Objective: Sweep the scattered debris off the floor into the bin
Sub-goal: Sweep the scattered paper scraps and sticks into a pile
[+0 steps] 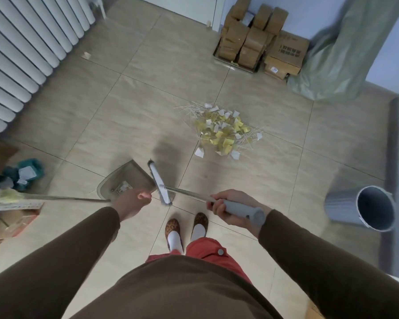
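A pile of debris (pixel 224 128), made of yellow and white paper scraps and thin sticks, lies on the tiled floor ahead of my feet. My right hand (pixel 226 207) is shut on the grey grip of a broom; its white head (pixel 159 183) hangs over the floor left of the pile, apart from it. My left hand (pixel 134 202) is closed above a grey dustpan (pixel 134 173), whose handle is hidden under the hand. A few scraps (pixel 123 187) lie in the pan. The grey bin (pixel 364 208) stands tilted at the right, its mouth facing me.
A white radiator (pixel 25 49) lines the left wall, with one stray scrap (pixel 86 55) beside it. Cardboard boxes (pixel 260 47) and a green sack (pixel 341 54) fill the far right corner. A mop pole (pixel 67 199), boxes and a teal bag (pixel 25 171) crowd the left.
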The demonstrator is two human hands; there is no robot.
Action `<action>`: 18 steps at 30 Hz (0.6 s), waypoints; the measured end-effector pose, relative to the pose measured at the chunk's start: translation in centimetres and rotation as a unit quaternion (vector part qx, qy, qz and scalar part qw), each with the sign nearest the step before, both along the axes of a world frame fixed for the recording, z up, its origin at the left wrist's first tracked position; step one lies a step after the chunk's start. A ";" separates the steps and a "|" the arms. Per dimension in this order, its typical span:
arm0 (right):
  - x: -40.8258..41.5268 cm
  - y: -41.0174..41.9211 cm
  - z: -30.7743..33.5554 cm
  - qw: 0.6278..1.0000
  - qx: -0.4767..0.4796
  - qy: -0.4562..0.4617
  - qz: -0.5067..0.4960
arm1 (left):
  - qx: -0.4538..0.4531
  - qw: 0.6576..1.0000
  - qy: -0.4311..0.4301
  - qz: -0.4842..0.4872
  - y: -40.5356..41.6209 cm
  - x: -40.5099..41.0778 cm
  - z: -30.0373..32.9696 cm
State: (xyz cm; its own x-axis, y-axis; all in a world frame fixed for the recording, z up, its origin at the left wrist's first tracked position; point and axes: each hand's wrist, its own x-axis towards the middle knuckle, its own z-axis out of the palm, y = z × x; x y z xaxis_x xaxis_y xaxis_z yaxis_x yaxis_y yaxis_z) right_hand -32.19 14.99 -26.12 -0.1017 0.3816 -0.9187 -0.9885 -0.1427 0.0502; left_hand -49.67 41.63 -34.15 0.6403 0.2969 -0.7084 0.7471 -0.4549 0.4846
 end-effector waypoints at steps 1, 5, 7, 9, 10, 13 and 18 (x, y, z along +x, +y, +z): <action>0.3 -0.2 -0.6 1.000 -0.013 0.001 0.009 | -0.001 1.000 0.003 0.006 -0.3 -0.4 -0.1; 2.7 -1.3 -2.4 0.991 -0.079 -0.084 0.065 | -0.011 0.999 0.025 0.019 -1.8 -0.9 -0.2; 3.2 -2.0 -2.8 0.982 -0.099 -0.136 0.088 | -0.018 0.999 0.034 0.022 -2.4 -0.7 -0.2; 3.6 -3.0 -2.5 0.976 -0.108 -0.168 0.086 | -0.023 0.999 0.039 0.024 -2.8 -0.1 -0.2; 4.0 -3.6 -2.2 0.976 -0.105 -0.177 0.071 | -0.023 0.999 0.038 0.023 -3.1 0.3 0.0; 5.1 -6.0 -0.4 0.988 -0.056 -0.147 -0.005 | -0.023 0.999 0.027 0.022 -3.5 1.8 0.4; 3.5 -5.4 0.3 0.987 -0.037 -0.154 0.015 | -0.009 1.000 0.002 0.008 -3.9 4.2 2.4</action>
State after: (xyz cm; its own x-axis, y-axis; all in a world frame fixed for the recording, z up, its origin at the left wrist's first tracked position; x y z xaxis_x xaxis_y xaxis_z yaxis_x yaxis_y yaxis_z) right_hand -28.68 9.56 -25.78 0.1776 0.3128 -0.9331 -0.9538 -0.1789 -0.2416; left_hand -45.51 37.73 -31.76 0.6329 0.2946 -0.7160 0.7562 -0.4336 0.4901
